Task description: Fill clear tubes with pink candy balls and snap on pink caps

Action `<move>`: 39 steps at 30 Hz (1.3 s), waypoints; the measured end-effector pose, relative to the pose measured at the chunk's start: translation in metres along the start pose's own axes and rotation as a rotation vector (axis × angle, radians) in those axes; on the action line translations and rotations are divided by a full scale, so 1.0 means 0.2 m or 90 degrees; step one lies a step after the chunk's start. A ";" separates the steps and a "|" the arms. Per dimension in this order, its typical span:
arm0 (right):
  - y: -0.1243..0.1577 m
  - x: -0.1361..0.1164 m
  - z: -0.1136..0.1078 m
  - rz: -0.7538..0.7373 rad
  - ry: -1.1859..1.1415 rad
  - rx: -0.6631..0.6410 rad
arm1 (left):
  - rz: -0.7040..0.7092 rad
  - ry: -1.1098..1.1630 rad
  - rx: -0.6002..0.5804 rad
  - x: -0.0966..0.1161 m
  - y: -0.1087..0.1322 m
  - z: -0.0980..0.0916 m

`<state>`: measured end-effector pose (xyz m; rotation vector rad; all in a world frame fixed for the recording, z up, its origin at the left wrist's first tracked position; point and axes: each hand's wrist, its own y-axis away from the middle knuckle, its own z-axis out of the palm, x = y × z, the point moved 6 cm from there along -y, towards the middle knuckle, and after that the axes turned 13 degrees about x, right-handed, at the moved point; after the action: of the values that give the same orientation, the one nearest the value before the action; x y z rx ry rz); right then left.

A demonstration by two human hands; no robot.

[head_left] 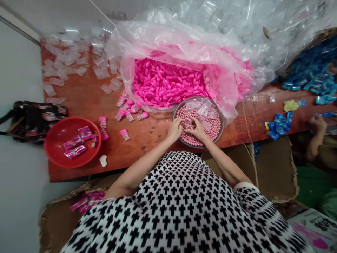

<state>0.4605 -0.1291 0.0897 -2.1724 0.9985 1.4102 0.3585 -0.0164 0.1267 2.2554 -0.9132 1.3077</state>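
- Head view, bowl: a round, grey-rimmed bowl (223,121), filled with small, glossy pink beads (214,131); both hands are held over it, within its rim.
- Clear containers (206,108): smooth, transparent plastic, laid on the beads just beyond the fingertips, by which part of the beads is covered.
- Left hand (174,130): fingers bent inward at the bowl's near left side; whether anything is gripped cannot be told.
- Right hand (198,130): thumb and forefinger parted in a curve above the beads; a firm hold cannot be confirmed, the clear plastic there being blurred.
- Bag (226,91): thin, crinkled translucent film, filled with bright pink caps (168,82); placed beyond both hands, its loose edge hung close against the bowl's far right rim.
- Capped jars (125,135): bead-filled, scattered left of the left hand.
- Red basin (56,130): shiny, set farther left, with flat pink packets (75,151) inside.
- Blue packets (280,126): heaped well right of the right hand.
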 end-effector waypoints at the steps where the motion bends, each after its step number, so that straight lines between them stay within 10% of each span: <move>1: 0.00 0.00 0.00 0.000 0.004 -0.002 | 0.015 -0.035 -0.017 0.01 0.02 0.00; 10: 0.02 0.02 0.01 0.028 -0.004 0.009 | 0.039 -0.052 -0.063 0.04 0.06 0.06; 20: 0.01 -0.05 0.00 -0.088 0.560 -0.115 | -0.005 -0.112 -0.073 -0.01 0.00 0.11; 25: -0.07 0.02 0.14 -0.049 0.438 -0.101 | 0.003 -0.121 -0.081 0.00 -0.03 0.15; 33: -0.03 0.14 0.03 0.116 -0.116 -0.007 | -0.012 -0.038 0.034 0.02 0.03 -0.04; 39: -0.02 0.13 0.06 0.122 -0.122 -0.003 | 0.005 -0.060 -0.043 0.06 0.04 0.05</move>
<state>0.4616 -0.1278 0.0613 -1.9430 1.1546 1.6716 0.3631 -0.0327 0.1322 2.2798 -0.9850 1.1638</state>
